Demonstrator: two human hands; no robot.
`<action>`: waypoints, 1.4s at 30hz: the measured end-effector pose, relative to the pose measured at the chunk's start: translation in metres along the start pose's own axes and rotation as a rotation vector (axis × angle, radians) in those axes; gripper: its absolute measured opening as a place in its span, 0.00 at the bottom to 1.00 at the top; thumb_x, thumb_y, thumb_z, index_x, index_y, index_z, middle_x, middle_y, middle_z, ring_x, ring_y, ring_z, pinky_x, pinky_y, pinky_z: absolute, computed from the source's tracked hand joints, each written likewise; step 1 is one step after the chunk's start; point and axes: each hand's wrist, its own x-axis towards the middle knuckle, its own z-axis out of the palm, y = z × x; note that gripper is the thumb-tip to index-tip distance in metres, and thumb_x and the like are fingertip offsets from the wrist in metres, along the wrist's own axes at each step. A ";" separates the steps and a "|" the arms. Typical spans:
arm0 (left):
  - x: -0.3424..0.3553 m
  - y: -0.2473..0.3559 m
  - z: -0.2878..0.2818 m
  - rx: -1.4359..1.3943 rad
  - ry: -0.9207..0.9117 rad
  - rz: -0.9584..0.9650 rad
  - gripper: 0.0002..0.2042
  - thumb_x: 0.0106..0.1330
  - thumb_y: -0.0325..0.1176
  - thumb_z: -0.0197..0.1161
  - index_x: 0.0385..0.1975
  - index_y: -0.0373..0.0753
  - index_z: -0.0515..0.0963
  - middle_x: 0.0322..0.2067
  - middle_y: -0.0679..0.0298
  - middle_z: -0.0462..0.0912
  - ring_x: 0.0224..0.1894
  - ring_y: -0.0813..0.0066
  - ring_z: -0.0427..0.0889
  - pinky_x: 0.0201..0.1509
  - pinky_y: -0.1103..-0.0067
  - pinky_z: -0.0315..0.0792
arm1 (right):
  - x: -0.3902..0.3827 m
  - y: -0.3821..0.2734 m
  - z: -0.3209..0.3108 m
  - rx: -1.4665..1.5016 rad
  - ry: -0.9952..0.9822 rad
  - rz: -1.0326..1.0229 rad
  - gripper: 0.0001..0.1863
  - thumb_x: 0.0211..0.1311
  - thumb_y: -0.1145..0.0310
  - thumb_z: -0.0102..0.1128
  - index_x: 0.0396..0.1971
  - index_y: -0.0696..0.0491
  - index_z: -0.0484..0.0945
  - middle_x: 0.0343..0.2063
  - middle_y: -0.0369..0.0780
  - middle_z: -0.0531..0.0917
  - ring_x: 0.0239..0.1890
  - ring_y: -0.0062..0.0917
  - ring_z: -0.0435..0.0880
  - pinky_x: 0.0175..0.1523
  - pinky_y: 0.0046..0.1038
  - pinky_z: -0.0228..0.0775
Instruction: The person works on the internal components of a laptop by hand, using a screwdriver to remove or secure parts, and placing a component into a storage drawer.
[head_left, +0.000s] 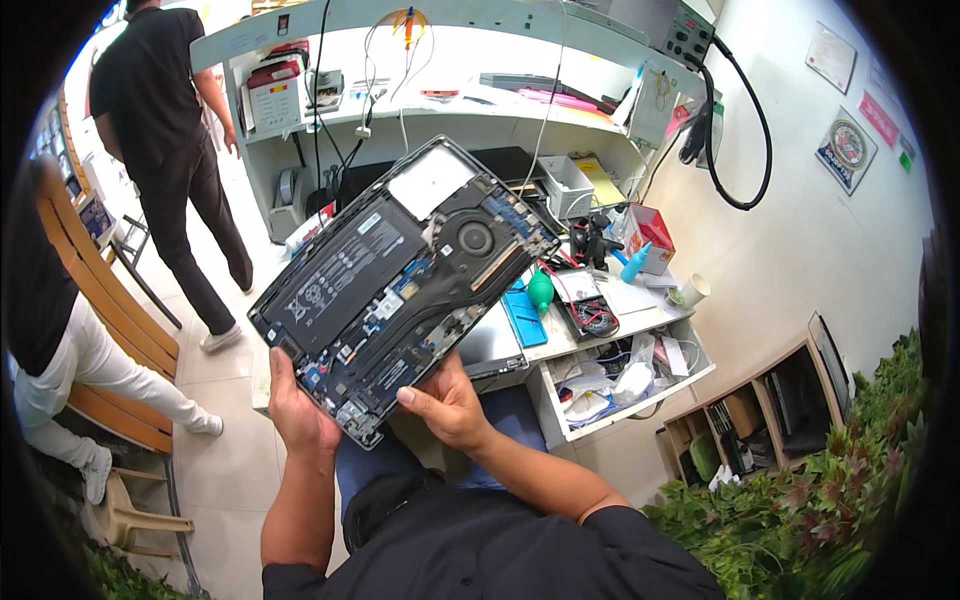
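An opened laptop base, its battery and cooling fan exposed, is held tilted above the lap, its lower left edge grasped by the left hand, its lower right by the right hand. Beyond, a green air blower is seen on the workbench, above a pulled-out drawer.
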 end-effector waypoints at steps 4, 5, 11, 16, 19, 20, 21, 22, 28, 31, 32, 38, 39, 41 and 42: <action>0.008 0.010 -0.004 0.008 0.012 -0.011 0.27 0.90 0.50 0.43 0.74 0.35 0.71 0.67 0.49 0.81 0.64 0.50 0.86 0.70 0.55 0.81 | 0.002 -0.008 -0.012 -0.163 -0.144 0.055 0.47 0.79 0.72 0.63 0.86 0.50 0.42 0.77 0.46 0.68 0.77 0.39 0.73 0.77 0.50 0.72; 0.009 0.014 -0.009 0.045 0.032 -0.009 0.27 0.90 0.49 0.43 0.74 0.35 0.71 0.66 0.49 0.82 0.63 0.51 0.87 0.68 0.55 0.82 | 0.001 -0.011 -0.028 -0.144 -0.146 0.063 0.45 0.80 0.68 0.62 0.86 0.51 0.43 0.77 0.47 0.68 0.77 0.41 0.73 0.77 0.53 0.71; 0.031 0.054 -0.036 0.145 0.080 -0.086 0.24 0.89 0.48 0.49 0.69 0.34 0.76 0.60 0.49 0.87 0.55 0.53 0.92 0.58 0.59 0.89 | 0.000 -0.075 -0.116 0.169 0.028 0.070 0.40 0.87 0.45 0.47 0.84 0.56 0.53 0.72 0.50 0.76 0.72 0.52 0.79 0.74 0.59 0.72; 0.038 0.078 -0.035 0.227 0.089 -0.132 0.24 0.89 0.47 0.49 0.69 0.33 0.76 0.59 0.47 0.87 0.54 0.52 0.92 0.56 0.58 0.91 | 0.021 -0.123 -0.131 -0.235 0.098 0.363 0.31 0.90 0.56 0.47 0.77 0.65 0.66 0.60 0.47 0.86 0.58 0.34 0.89 0.62 0.35 0.82; 0.042 0.084 -0.042 0.300 0.061 -0.150 0.23 0.89 0.45 0.49 0.69 0.33 0.76 0.60 0.50 0.87 0.55 0.57 0.92 0.57 0.62 0.90 | 0.038 -0.129 -0.124 -0.241 0.112 0.518 0.27 0.85 0.60 0.60 0.74 0.61 0.74 0.49 0.33 0.87 0.38 0.10 0.79 0.40 0.17 0.69; 0.049 0.084 -0.053 0.344 0.082 -0.138 0.23 0.89 0.44 0.49 0.69 0.33 0.76 0.60 0.51 0.87 0.56 0.59 0.92 0.58 0.64 0.89 | 0.043 -0.131 -0.131 -0.270 0.054 0.540 0.27 0.84 0.61 0.63 0.72 0.60 0.76 0.46 0.31 0.87 0.36 0.09 0.77 0.39 0.16 0.67; 0.051 0.084 -0.060 0.384 0.107 -0.127 0.22 0.90 0.44 0.48 0.69 0.33 0.76 0.60 0.51 0.87 0.56 0.61 0.91 0.59 0.65 0.89 | 0.047 -0.133 -0.136 -0.301 -0.005 0.567 0.26 0.82 0.62 0.65 0.71 0.60 0.77 0.44 0.29 0.87 0.35 0.07 0.75 0.37 0.15 0.64; 0.054 0.078 -0.052 0.467 0.123 -0.084 0.21 0.90 0.42 0.48 0.69 0.33 0.75 0.61 0.54 0.87 0.56 0.66 0.91 0.59 0.68 0.87 | 0.049 -0.137 -0.137 -0.289 0.019 0.579 0.25 0.78 0.64 0.70 0.69 0.58 0.80 0.41 0.26 0.88 0.34 0.06 0.75 0.36 0.14 0.64; 0.110 0.083 -0.033 0.595 -0.079 -0.197 0.16 0.90 0.39 0.48 0.63 0.36 0.74 0.58 0.59 0.87 0.57 0.70 0.89 0.59 0.69 0.88 | 0.074 -0.153 -0.168 -0.611 0.090 0.541 0.25 0.76 0.62 0.71 0.67 0.58 0.82 0.48 0.37 0.93 0.46 0.18 0.92 0.46 0.22 0.87; 0.135 0.079 -0.035 0.585 -0.189 -0.147 0.15 0.91 0.36 0.47 0.65 0.37 0.74 0.58 0.60 0.87 0.58 0.72 0.89 0.60 0.69 0.88 | 0.085 -0.161 -0.178 -0.675 0.095 0.469 0.25 0.75 0.62 0.72 0.65 0.58 0.83 0.47 0.38 0.93 0.47 0.21 0.93 0.48 0.26 0.89; 0.143 0.079 -0.045 0.555 -0.227 -0.132 0.15 0.91 0.36 0.47 0.67 0.37 0.73 0.60 0.60 0.86 0.60 0.72 0.88 0.62 0.69 0.87 | 0.086 -0.160 -0.182 -0.681 0.126 0.428 0.27 0.73 0.64 0.76 0.65 0.62 0.82 0.45 0.39 0.92 0.44 0.19 0.92 0.44 0.29 0.90; 0.153 0.046 -0.070 0.534 -0.192 -0.059 0.15 0.90 0.33 0.47 0.68 0.36 0.74 0.61 0.59 0.87 0.59 0.74 0.89 0.60 0.75 0.87 | 0.056 -0.150 -0.203 -0.659 0.136 0.403 0.22 0.75 0.68 0.73 0.65 0.56 0.85 0.49 0.36 0.94 0.47 0.17 0.91 0.46 0.25 0.87; 0.152 0.043 -0.072 0.532 -0.196 -0.063 0.15 0.90 0.33 0.47 0.68 0.36 0.73 0.61 0.59 0.87 0.59 0.74 0.89 0.60 0.75 0.87 | 0.050 -0.149 -0.204 -0.658 0.139 0.391 0.22 0.75 0.68 0.73 0.66 0.56 0.85 0.50 0.37 0.93 0.47 0.17 0.91 0.47 0.25 0.87; 0.146 0.040 -0.079 0.534 -0.193 -0.059 0.16 0.91 0.33 0.47 0.69 0.36 0.73 0.61 0.60 0.87 0.59 0.74 0.89 0.61 0.75 0.87 | 0.041 -0.144 -0.208 -0.641 0.145 0.400 0.22 0.75 0.69 0.72 0.66 0.57 0.84 0.51 0.38 0.93 0.48 0.18 0.91 0.50 0.25 0.86; 0.145 0.040 -0.085 0.549 -0.164 -0.046 0.16 0.91 0.32 0.46 0.70 0.36 0.73 0.61 0.60 0.87 0.59 0.75 0.88 0.62 0.75 0.87 | 0.037 -0.144 -0.207 -0.620 0.154 0.407 0.22 0.75 0.70 0.72 0.66 0.58 0.84 0.51 0.38 0.93 0.49 0.18 0.91 0.52 0.25 0.86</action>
